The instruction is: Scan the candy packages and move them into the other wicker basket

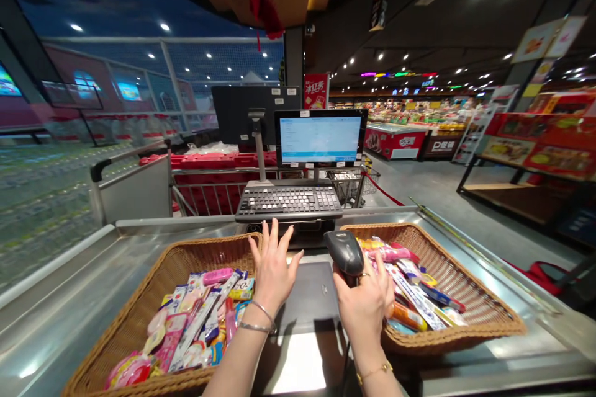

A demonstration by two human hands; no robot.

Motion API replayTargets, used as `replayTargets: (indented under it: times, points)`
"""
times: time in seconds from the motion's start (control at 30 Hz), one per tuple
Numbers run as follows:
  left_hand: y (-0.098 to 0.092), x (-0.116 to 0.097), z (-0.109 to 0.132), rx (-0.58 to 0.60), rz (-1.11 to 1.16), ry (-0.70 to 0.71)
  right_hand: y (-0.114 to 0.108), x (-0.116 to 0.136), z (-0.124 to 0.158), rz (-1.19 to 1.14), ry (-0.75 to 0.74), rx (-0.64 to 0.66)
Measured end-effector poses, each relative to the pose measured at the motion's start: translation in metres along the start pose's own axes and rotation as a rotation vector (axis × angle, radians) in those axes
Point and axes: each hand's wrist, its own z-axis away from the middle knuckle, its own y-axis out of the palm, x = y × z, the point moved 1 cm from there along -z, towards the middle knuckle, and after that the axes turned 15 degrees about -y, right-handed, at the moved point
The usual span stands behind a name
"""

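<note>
My right hand [365,301] is wrapped round a black barcode scanner [344,249], its head pointing forward. With fingers spread, my left hand [275,260] hovers by the inner edge of the left wicker basket [139,279], holding nothing. That basket contains many small wrapped snacks and sweets [200,310]. More packets [414,288] fill the right wicker basket [493,316], beside my right hand. Just beyond my left fingertips is a black keyboard [288,200]. Between the baskets lies a flat grey panel [307,291].
A lit monitor [321,139] stands behind the keyboard, next to a second dark screen [237,113] turned away. The baskets rest on a metal counter [549,347]. Beyond are shopping carts [349,183], a red freezer [395,141] and a shelf of red boxes [544,142] at right.
</note>
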Motion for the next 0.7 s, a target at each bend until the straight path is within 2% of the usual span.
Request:
replayTargets:
  times: [0.3, 0.7]
  points:
    - [-0.008, 0.040, -0.004, 0.013, -0.050, -0.076, 0.015, 0.025, 0.004, -0.074, 0.007, 0.041]
    - [-0.007, 0.087, -0.011, 0.096, -0.142, -0.171, 0.027, 0.036, 0.007, -0.112, -0.028, 0.091]
